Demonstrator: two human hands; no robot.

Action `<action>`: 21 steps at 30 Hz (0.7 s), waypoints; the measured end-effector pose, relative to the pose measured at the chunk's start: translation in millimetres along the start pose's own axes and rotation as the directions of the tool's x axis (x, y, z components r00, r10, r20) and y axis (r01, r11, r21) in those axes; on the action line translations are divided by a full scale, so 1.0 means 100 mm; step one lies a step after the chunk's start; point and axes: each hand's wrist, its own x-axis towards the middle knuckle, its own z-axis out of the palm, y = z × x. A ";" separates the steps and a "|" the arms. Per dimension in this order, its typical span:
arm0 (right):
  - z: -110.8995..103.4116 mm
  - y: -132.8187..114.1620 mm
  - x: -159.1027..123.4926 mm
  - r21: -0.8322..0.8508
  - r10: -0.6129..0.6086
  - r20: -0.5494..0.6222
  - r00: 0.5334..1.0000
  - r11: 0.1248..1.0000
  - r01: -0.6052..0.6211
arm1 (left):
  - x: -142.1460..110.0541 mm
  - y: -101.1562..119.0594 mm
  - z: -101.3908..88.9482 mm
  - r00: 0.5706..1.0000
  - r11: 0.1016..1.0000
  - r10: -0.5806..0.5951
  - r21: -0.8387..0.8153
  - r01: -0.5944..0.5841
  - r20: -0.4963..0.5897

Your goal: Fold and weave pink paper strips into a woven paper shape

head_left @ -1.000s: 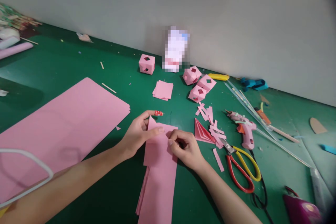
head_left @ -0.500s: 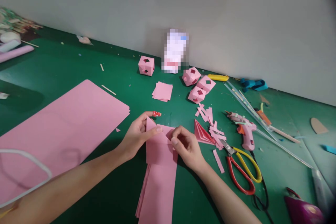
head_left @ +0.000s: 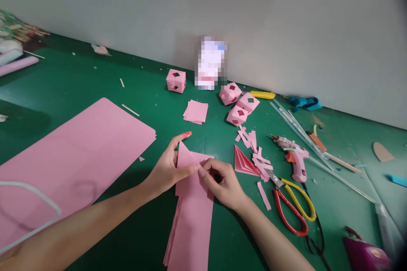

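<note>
A pink sheet of paper (head_left: pixel 187 184) with one corner folded over in a diagonal sits between my hands. My left hand (head_left: pixel 170 167) pinches its left side, thumb across the folded flap and the index finger, its tip covered in red, behind the upper corner. With fingertips closed at the lower end of the diagonal edge, my right hand (head_left: pixel 224 182) grips the same paper. Under it lies a stack of pink paper strips (head_left: pixel 193 237) running toward me. A folded pink triangle piece (head_left: pixel 244 163) rests just right of my right hand.
Red-and-yellow scissors (head_left: pixel 291 203), pink paper scraps (head_left: pixel 262 163) and a pink glue gun (head_left: pixel 297 159) lie at right. Pink paper cubes (head_left: pixel 176 81), small squares (head_left: pixel 196 111) and a blurred-out phone-like screen (head_left: pixel 210 63) are farther back. Large pink sheets (head_left: pixel 79 148) cover the left.
My right hand has shifted left along the paper, its fingertips now meeting my left thumb. The left index finger has lifted slightly.
</note>
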 end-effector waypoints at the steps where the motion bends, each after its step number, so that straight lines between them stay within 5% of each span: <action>1: 0.00 0.00 0.00 -0.002 -0.001 -0.001 1.000 1.000 0.001 | 0.00 0.00 0.00 1.000 1.000 0.002 -0.002 -0.002 0.001; 21: 0.00 0.02 -0.01 -0.017 -0.012 -0.009 1.000 1.000 0.011 | -0.01 0.01 0.02 0.998 0.998 -0.019 -0.058 0.015 -0.058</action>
